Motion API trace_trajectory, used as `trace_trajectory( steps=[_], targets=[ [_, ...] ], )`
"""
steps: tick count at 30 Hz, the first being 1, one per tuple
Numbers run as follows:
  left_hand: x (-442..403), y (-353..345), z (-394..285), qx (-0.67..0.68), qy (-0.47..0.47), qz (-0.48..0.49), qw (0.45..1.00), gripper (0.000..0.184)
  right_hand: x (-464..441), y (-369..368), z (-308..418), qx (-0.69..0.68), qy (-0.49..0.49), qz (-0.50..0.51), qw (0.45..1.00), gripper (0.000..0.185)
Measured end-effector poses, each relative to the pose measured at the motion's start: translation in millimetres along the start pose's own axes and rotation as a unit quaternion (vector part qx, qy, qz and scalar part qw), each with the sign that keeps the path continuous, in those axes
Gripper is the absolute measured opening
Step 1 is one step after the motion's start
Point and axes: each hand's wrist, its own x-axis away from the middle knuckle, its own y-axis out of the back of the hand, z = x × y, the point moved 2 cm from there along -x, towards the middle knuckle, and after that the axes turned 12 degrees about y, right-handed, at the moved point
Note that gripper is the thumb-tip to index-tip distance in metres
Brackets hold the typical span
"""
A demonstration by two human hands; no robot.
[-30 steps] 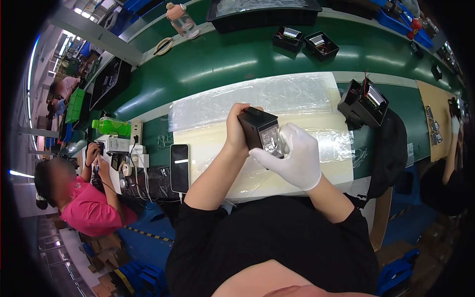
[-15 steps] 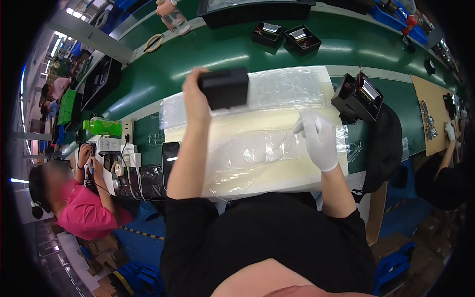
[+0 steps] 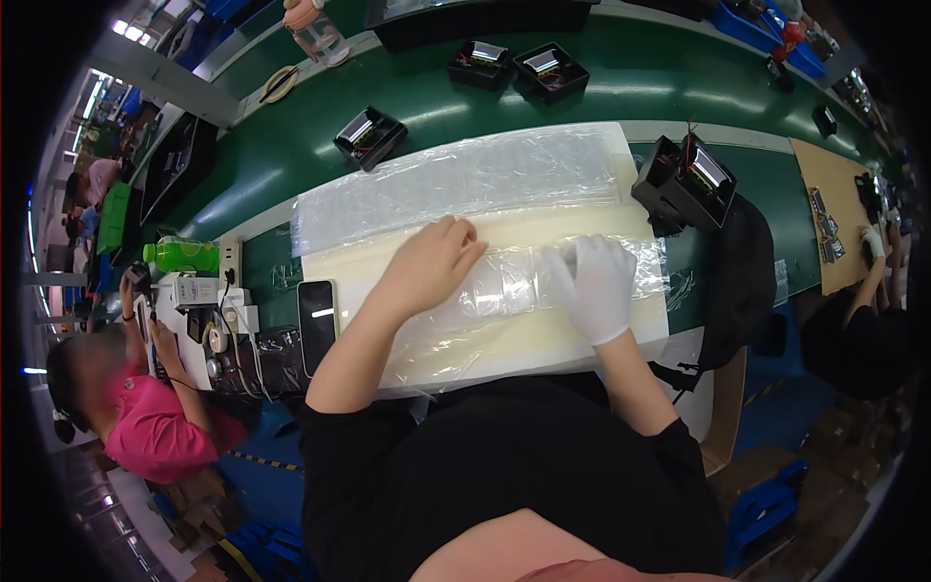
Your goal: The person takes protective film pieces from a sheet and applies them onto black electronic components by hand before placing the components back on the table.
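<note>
My left hand (image 3: 433,264), bare, is over the padded work surface, fingers loosely bent, thumb apart, and nothing visible in it. Opposite it, my right hand (image 3: 593,288) wears a white glove, its fingers bent down at the clear plastic film (image 3: 504,283), thumb apart. Whether its fingertips touch the film I cannot tell. The film lies wrinkled on a pale foam sheet (image 3: 427,369). Beyond my left hand, an open black box (image 3: 370,138) with a silvery part and wires inside sits on the green bench. More stacked black boxes (image 3: 685,182) stand right of the foam.
Two open black boxes, one here (image 3: 551,72), sit farther back on the bench (image 3: 427,107). A phone (image 3: 317,328) lies left of the foam, near a power strip (image 3: 230,260) and a green bottle (image 3: 184,255). A person in pink (image 3: 160,422) works at left; another person's gloved hand (image 3: 873,241) is at right.
My left hand has let go of the black box, which now rests on the bench at the back, and has come down over the film. My right hand has shifted slightly, fingers lowered.
</note>
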Motion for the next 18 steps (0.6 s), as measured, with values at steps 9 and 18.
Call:
trace_trajectory(
  steps=[9,18],
  targets=[
    [50,-21,13,-0.034,0.088,-0.057,0.994,0.044,-1,-17,0,0.046,0.027,0.015,0.998,0.025],
    [62,-31,23,0.108,0.142,-0.067,0.982,0.047,25,-10,-14,-0.087,0.02,-0.04,0.995,0.017]
  ],
)
